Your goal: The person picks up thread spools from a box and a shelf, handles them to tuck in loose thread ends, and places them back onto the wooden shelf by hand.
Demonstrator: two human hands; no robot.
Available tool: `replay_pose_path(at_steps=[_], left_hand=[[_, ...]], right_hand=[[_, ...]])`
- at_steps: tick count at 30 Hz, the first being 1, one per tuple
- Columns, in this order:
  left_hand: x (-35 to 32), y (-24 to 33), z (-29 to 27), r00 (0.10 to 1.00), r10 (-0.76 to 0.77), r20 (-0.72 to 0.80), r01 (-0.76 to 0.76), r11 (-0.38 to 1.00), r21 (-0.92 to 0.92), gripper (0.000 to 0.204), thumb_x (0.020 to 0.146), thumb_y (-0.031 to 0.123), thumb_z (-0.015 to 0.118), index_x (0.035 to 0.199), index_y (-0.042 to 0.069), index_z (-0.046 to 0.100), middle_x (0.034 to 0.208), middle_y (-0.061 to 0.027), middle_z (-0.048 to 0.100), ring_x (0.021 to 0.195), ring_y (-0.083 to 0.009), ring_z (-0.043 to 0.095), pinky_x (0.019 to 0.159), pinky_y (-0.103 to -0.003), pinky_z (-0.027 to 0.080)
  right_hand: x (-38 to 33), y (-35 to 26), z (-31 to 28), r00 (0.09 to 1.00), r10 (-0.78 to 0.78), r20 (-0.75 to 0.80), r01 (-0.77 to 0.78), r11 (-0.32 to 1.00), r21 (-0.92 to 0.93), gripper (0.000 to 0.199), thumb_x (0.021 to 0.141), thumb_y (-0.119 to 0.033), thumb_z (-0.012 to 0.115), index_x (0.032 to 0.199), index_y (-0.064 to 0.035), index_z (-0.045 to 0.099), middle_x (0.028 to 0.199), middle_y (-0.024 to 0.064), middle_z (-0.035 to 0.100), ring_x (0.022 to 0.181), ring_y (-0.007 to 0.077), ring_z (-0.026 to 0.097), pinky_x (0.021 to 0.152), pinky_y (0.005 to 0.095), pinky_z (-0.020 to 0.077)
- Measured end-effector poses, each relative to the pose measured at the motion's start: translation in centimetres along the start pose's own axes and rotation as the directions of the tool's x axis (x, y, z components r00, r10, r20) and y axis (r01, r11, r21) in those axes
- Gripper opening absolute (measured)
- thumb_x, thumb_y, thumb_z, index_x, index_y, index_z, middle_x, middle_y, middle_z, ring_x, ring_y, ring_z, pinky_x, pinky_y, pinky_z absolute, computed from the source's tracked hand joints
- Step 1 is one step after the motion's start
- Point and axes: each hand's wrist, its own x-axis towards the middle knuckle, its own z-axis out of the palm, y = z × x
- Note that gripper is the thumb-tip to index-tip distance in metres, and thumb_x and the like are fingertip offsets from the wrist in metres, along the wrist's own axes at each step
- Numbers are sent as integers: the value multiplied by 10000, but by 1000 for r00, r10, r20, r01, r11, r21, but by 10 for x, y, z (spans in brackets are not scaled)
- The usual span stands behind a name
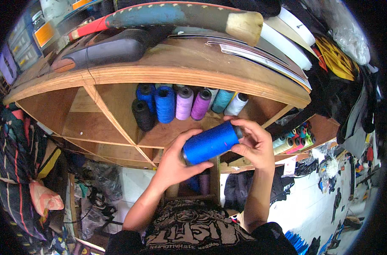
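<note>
A large blue thread spool [211,143] lies tilted across both my hands, its right end higher than its left. My left hand [176,159] wraps round its left end, with the thumb along the lower side. At the other end, the fingers and thumb of my right hand [256,142] grip the dark core. Just beyond, a row of thread spools stands in the shelf compartment: a black spool [143,115], a blue spool [165,104], a lilac spool [184,103], a purple spool [200,104], a teal spool [222,101] and a white spool [236,104].
The wooden shelf [159,75] spans the view, with a divider [112,119] at left. On top lie a long-handled tool [168,19], a dark curved object [104,51] and flat sheets [261,59]. More spools [295,140] stand at right. Dark striped fabric [15,170] hangs at left.
</note>
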Motion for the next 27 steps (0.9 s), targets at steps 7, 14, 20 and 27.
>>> replay_pose_path(at_steps=[7, 14, 20, 27], left_hand=[[-17, 32, -17, 993, 42, -108, -24, 985, 169, 667, 608, 200, 834, 1173, 19, 529, 1068, -163, 624, 971, -285, 630, 854, -368, 489], [-20, 37, -22, 977, 60, -206, 3, 956, 294, 663, 574, 228, 846, 1131, 6, 562, 999, -165, 658, 909, -246, 657, 814, -361, 513], [-19, 36, -17, 974, 26, -227, 43, 956, 291, 616, 607, 176, 831, 1131, 1, 559, 1047, -168, 630, 944, -278, 641, 827, -367, 503], [-19, 29, -16, 960, 11, -281, 88, 937, 338, 603, 615, 174, 823, 1137, 20, 564, 1020, -171, 628, 914, -294, 641, 809, -377, 506]], right_hand=[[6, -14, 34, 912, -410, -22, 327, 758, -564, 338, 582, -138, 809, 910, -115, 733, 1292, 185, 511, 1197, 360, 480, 982, 409, 398], [10, -21, 45, 880, -467, 85, 355, 530, -770, 201, 644, -91, 762, 838, -94, 705, 1198, 137, 586, 1136, 342, 524, 943, 407, 425], [11, -8, 58, 867, -491, -89, 288, 637, -715, 95, 785, -35, 649, 836, 11, 584, 1083, 155, 627, 1067, 313, 572, 903, 390, 446], [-17, -2, 25, 971, -183, -153, 83, 861, -501, 83, 863, -45, 560, 850, 37, 565, 1029, 163, 637, 800, 164, 606, 705, 257, 477]])
